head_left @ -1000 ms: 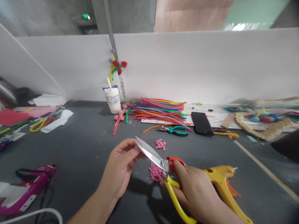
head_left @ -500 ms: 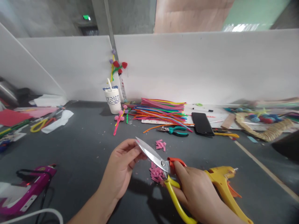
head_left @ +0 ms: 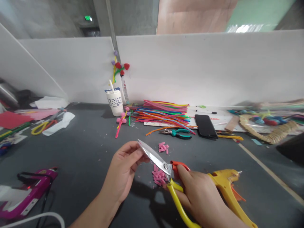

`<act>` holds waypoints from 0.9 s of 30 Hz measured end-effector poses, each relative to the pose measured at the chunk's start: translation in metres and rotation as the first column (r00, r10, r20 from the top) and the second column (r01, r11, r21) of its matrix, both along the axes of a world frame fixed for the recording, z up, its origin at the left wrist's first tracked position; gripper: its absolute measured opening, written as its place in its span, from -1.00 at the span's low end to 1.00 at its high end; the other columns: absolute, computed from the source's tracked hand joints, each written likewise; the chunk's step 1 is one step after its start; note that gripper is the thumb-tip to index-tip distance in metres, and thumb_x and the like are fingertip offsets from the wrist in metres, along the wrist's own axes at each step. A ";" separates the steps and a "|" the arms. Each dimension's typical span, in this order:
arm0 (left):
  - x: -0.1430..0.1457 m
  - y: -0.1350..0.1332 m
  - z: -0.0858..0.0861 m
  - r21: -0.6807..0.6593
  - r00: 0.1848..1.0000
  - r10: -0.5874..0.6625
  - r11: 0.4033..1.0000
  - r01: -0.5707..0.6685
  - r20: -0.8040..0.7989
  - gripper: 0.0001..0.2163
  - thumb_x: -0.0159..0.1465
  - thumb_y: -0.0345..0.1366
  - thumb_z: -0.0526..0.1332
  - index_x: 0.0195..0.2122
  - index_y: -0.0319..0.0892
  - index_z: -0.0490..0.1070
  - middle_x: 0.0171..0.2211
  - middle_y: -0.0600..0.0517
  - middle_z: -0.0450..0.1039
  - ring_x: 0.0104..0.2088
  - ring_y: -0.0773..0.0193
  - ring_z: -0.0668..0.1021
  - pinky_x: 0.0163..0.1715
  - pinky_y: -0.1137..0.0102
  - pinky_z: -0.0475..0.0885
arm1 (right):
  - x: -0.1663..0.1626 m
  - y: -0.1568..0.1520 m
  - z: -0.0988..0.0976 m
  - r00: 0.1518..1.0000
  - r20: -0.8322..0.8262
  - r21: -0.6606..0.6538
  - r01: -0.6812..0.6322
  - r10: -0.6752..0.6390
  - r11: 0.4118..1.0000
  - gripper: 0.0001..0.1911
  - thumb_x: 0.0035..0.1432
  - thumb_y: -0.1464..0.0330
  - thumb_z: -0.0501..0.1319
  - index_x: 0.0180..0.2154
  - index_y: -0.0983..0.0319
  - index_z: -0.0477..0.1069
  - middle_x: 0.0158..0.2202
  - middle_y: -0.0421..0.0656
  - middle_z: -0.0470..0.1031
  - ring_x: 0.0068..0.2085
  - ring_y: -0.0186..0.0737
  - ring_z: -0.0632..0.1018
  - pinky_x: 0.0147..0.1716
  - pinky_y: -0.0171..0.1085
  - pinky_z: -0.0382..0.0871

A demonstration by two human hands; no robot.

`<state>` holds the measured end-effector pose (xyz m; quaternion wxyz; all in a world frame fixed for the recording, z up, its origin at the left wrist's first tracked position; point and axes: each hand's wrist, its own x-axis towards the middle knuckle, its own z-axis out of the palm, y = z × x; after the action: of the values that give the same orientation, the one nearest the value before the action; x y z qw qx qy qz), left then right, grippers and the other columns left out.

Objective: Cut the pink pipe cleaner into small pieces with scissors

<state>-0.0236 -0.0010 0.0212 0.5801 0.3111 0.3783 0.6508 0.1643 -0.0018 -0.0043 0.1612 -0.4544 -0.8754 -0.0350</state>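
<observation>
Spreading across the whole view, the grey worktop point(head_left: 78, 142) carries everything. Near its front edge the right hand point(head_left: 198, 198) is curled shut around the yellow handles of the scissors point(head_left: 163, 171), blades nearly closed and pointing up-left. The left hand point(head_left: 122, 172) pinches its fingertips together at the blade tips; whatever small piece it holds is too small to tell. Cutting well here likely means keeping those fingertips clear of the edge and snipping over the pink cut pieces point(head_left: 159, 176) lying just beneath the blades, so new bits fall among them. Farther back, the white cup point(head_left: 114, 102) stands upright by the partition, a white stick rising from it; its contents are otherwise hidden.
</observation>
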 end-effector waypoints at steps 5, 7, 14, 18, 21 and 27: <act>0.000 -0.001 -0.001 0.005 1.000 0.012 1.000 -0.012 -0.002 -0.94 0.05 -0.42 0.25 -0.44 -0.14 0.48 -0.48 0.12 0.48 -0.49 0.43 0.48 -0.41 0.53 0.40 | -0.002 -0.001 0.001 1.000 -0.022 -0.010 0.013 -0.014 1.000 -0.73 0.03 0.13 0.10 -0.48 0.18 0.16 -0.70 -0.26 0.37 -0.69 -0.23 0.40 -0.68 -0.34 -0.02; 0.000 0.000 -0.001 0.008 1.000 0.015 1.000 -0.015 -0.016 -0.94 0.05 -0.42 0.25 -0.44 -0.15 0.48 -0.48 0.11 0.48 -0.49 0.43 0.48 -0.41 0.53 0.40 | -0.002 -0.001 0.001 1.000 -0.018 -0.015 0.025 -0.026 1.000 -0.73 0.02 0.13 0.11 -0.50 0.18 0.16 -0.70 -0.26 0.37 -0.69 -0.24 0.40 -0.68 -0.35 -0.03; -0.001 0.000 -0.003 0.015 0.999 0.036 0.999 -0.035 -0.041 -0.95 0.06 -0.41 0.23 -0.43 -0.17 0.46 -0.50 0.11 0.47 -0.49 0.42 0.48 -0.40 0.51 0.40 | 0.002 0.000 0.000 0.999 0.007 -0.020 0.054 -0.054 0.998 -0.79 -0.03 0.19 0.16 -0.47 0.18 0.22 -0.69 -0.26 0.38 -0.67 -0.20 0.42 -0.67 -0.34 -0.04; -0.001 -0.001 0.000 0.007 0.999 0.008 1.000 -0.007 -0.032 -0.97 0.09 -0.41 0.21 -0.44 -0.18 0.44 -0.49 0.10 0.46 -0.48 0.41 0.48 -0.42 0.53 0.39 | 0.002 0.003 0.004 0.993 -0.087 -0.123 0.064 -0.075 0.990 -0.79 -0.02 0.20 0.14 -0.51 0.19 0.22 -0.72 -0.28 0.32 -0.70 -0.28 0.35 -0.68 -0.36 -0.04; 0.002 -0.002 0.002 -0.042 0.995 -0.097 0.995 0.095 -0.039 -0.97 0.10 -0.40 0.20 -0.46 -0.21 0.41 -0.49 0.07 0.45 -0.49 0.41 0.48 -0.46 0.54 0.37 | -0.002 0.004 0.007 0.938 -0.324 -0.342 0.005 -0.123 0.940 -0.74 0.03 0.20 0.08 -0.59 0.19 0.16 -0.72 -0.31 0.25 -0.67 -0.37 0.28 -0.69 -0.40 0.00; 0.017 -0.008 -0.003 -0.195 0.889 -0.459 0.872 0.449 -0.006 -0.91 0.10 -0.35 0.20 -0.48 -0.26 0.40 -0.52 -0.01 0.43 -0.54 0.37 0.46 -0.50 0.50 0.35 | -0.009 0.003 0.014 0.662 -0.643 -0.654 -0.214 -0.385 0.726 -0.82 0.01 0.25 0.05 -0.47 0.23 0.27 -0.67 -0.33 0.25 -0.72 -0.46 0.22 -0.78 -0.47 0.10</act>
<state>-0.0062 -0.0088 0.0182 0.7332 0.3518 0.3696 0.4495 0.1552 0.0012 0.0098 0.3232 -0.4975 -0.6543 0.4690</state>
